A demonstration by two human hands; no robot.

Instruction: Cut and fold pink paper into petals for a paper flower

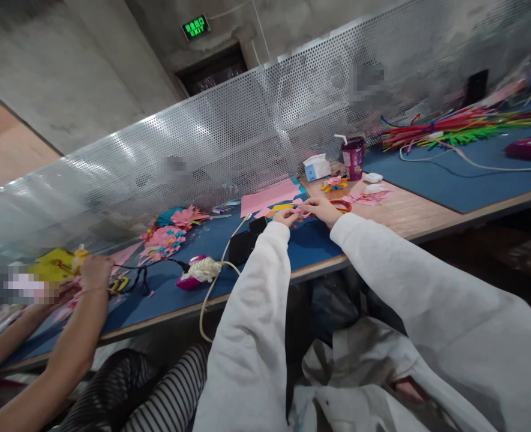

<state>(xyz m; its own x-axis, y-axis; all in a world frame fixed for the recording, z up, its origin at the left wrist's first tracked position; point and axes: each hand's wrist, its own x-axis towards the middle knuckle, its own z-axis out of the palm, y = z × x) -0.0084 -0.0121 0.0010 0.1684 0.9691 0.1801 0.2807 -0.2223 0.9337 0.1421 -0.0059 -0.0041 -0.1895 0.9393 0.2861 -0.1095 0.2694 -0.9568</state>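
The blue-topped counter (310, 246) slants across the view. Around the view's centre, a pink sheet (269, 197) lies at 12 o'clock, paper flowers (164, 240) at 9 and a purple cup (354, 161) at 2, with a tissue pack (318, 168) on its 9 o'clock side. Just off centre, at 3 o'clock, the left hand (287, 216) and right hand (321, 210) pinch a small pink scrap (299, 210) between their fingertips, above the counter.

The held paper (298, 212) and the wide sheet (269, 197) are pink; the table (422, 177) blue and pale wood-brown — sleeves (251, 306) plain white, trousers (168, 390) striped dark and light, cup (353, 159) deep purple.
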